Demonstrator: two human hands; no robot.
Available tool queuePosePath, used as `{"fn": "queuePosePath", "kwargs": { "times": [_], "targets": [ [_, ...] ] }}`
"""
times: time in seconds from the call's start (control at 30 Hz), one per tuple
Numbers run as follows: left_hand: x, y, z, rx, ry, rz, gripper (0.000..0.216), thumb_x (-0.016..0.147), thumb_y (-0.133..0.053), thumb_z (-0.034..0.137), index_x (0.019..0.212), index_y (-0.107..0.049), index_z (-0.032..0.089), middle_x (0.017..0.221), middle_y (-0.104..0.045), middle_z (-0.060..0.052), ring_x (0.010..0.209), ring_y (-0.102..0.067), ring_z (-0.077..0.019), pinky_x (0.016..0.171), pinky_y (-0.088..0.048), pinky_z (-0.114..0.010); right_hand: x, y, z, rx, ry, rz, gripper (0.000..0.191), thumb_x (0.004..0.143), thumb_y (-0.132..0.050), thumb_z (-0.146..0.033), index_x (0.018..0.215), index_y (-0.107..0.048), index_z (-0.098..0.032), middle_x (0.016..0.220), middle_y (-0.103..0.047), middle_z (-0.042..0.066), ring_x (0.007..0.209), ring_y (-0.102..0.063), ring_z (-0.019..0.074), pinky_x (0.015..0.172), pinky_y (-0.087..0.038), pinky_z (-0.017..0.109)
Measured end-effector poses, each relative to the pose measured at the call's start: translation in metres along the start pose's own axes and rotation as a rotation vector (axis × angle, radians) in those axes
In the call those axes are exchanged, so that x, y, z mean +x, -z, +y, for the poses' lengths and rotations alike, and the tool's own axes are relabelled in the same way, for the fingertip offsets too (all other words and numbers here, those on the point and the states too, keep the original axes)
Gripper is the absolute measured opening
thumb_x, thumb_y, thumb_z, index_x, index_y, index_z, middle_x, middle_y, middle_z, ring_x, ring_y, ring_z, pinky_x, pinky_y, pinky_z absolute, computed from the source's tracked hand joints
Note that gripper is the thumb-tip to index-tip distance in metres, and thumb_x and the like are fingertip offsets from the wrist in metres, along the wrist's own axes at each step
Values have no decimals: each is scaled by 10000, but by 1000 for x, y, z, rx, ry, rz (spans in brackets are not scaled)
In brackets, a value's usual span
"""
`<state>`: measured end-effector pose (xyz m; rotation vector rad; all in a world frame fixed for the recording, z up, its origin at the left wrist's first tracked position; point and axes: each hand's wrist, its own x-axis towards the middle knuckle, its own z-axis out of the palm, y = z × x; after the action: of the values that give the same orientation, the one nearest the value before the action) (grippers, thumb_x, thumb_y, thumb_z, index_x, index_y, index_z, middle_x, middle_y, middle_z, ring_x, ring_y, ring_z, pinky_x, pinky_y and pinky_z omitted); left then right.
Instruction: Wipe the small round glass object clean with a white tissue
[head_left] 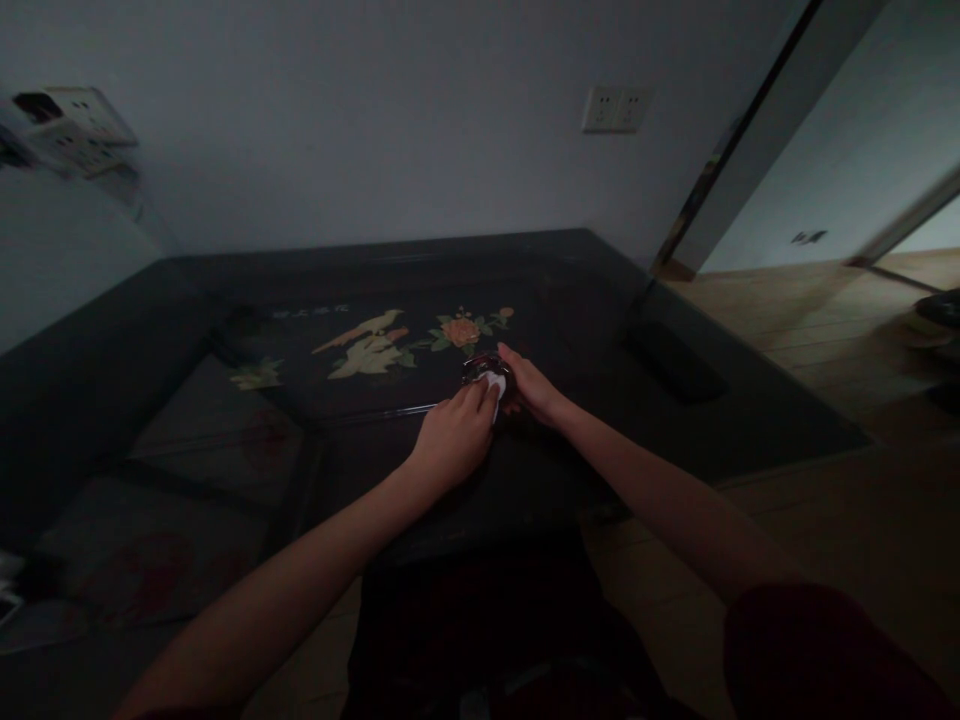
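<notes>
Over the front middle of a dark glossy tabletop (555,480), my right hand (534,388) is closed around the right side of a small dark, shiny object (480,366). Its glints look like glass, but the dim light hides its exact kind. A crumpled white tissue or cloth (495,384) is pinched in the fingers of my left hand (459,430) and pressed against the near side of that object. Both hands meet close together, and the fingertips of the left one are partly hidden by the white material.
A bird-and-flower picture (371,345) decorates the tabletop beyond my hands. On the wall behind is a double socket (617,109); a power strip (90,125) is at upper left. A dark oblong shape (671,360) shows at right, beside the wooden floor (810,330).
</notes>
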<state>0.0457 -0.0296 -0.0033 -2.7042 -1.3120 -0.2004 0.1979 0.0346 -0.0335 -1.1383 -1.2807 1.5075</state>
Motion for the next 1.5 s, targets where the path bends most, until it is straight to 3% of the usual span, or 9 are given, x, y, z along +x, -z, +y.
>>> {"fn": "queuePosePath", "kwargs": {
  "times": [0.1,0.23,0.33,0.5,0.7,0.9,1.2,1.37,1.5],
  "targets": [
    [0,-4,0,-95,-20,10,480,849,-458,151,1325,-443,96,1287,-567,-147,1144,-582,-248,938,-512,-351,-1,0,0,14,12,4,542,876,-419,-645,689,-590,-165,435,-518,-20,302,-430,80,273,-280,187],
    [1,-11,-1,-209,-50,83,559,825,-463,129,1377,-381,98,1405,-476,-143,1227,-529,-216,992,-473,-297,0,2,3,36,41,-37,550,857,-427,-664,691,-591,-166,418,-503,-29,296,-428,81,273,-291,186],
    [2,-9,-1,-143,-59,118,560,838,-454,136,1387,-361,75,1430,-446,-170,1280,-482,-237,974,-473,-324,-1,3,3,19,28,-62,549,864,-422,-654,774,-630,-154,400,-493,-36,292,-426,86,270,-288,184],
    [1,3,1,40,-3,185,438,880,-422,144,1315,-460,109,1375,-508,-159,1235,-509,-261,896,-470,-392,-3,0,-1,71,-39,-120,545,897,-379,-625,845,-632,-145,440,-522,-25,307,-448,93,274,-305,192],
    [-2,3,3,34,-55,159,281,887,-428,146,1111,-594,113,1110,-660,-136,1015,-621,-255,876,-431,-408,-4,-1,-5,191,-104,-121,551,934,-301,-587,910,-632,-148,469,-524,-24,304,-408,85,275,-285,193],
    [-1,-5,5,-93,-119,196,488,828,-470,141,1311,-469,72,1311,-581,-152,1188,-548,-227,990,-379,-385,0,1,0,184,-70,-103,571,901,-342,-633,933,-646,-150,442,-482,-33,305,-348,76,280,-216,193],
    [3,-8,5,60,-21,226,525,853,-445,173,1364,-458,55,1422,-479,-170,1335,-428,-245,1148,-244,-429,3,1,4,178,-78,-112,556,903,-343,-629,967,-632,-158,468,-530,-22,336,-431,96,286,-283,191],
    [1,-9,8,131,13,235,446,889,-407,148,1295,-515,-1,1319,-560,-213,1246,-519,-269,1117,-308,-429,4,1,5,162,-78,-106,559,904,-344,-629,876,-631,-150,441,-514,-22,307,-413,91,275,-287,200],
    [3,-6,8,75,-22,212,318,891,-420,137,1109,-636,54,1098,-672,-161,1039,-632,-242,1061,-381,-413,4,3,7,158,-66,-107,565,886,-373,-645,931,-636,-146,469,-525,-21,321,-422,91,282,-303,202]
  ]
}}
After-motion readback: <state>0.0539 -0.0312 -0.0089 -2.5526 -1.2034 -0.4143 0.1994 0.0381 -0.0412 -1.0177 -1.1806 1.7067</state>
